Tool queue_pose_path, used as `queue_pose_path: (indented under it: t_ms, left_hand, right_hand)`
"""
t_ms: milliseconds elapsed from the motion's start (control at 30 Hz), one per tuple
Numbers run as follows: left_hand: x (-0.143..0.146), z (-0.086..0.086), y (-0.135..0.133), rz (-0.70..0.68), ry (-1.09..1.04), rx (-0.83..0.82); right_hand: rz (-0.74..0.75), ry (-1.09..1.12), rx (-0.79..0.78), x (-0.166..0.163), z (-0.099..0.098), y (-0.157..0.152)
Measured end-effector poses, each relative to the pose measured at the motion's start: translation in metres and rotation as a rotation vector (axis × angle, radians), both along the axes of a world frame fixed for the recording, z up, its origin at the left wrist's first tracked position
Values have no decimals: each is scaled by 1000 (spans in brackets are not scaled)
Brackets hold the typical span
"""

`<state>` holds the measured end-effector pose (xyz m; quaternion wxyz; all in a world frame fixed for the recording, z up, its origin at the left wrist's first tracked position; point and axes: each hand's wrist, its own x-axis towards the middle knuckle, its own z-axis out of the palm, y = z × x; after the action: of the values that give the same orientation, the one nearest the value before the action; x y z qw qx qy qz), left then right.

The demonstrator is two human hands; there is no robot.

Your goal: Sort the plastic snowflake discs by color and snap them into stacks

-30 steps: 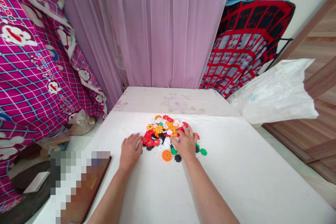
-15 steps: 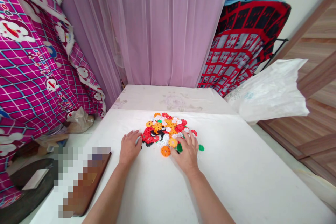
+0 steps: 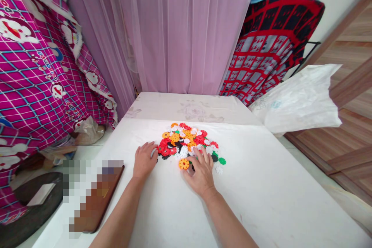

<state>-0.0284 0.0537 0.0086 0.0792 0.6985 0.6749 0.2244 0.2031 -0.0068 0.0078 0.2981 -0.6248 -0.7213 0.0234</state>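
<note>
- Left hand [image 3: 144, 161]: thumb and fingers parted, fingertips rested by multicoloured pile of round, notched plastic discs [image 3: 166, 148].
- Pile spread on white cloth-covered table [image 3: 250, 186].
- Orange-yellow, notched plastic disc [image 3: 183, 164] seen at pile's near edge.
- Right hand [image 3: 201, 175]: thumb, index set at its rim; grip can't be told.

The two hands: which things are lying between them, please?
In the head view, the near part of the pile of coloured discs lies between the left hand and the right hand, with an orange disc beside the latter.
</note>
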Motion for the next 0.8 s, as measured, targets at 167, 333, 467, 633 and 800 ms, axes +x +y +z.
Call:
queue_pose_path:
  t_ms: [167,333,467,633,800]
  left_hand:
    - [1,2,-1,2,-3,-8]
    - [1,3,-1,7,-9,-5]
    - [0,1,-1,1,-13,-8]
    - [-1,-1,0,6,-18,9]
    - [0,1,0,4,-21,8]
  right_hand:
    - [3,8,-9,0,0,0]
    - [-5,4,-14,-1,0,0]
    - [4,4,-6,0,-2,-1]
    - [-71,-4,40,5,2,14]
    - [-233,-73,-16,10,16,52]
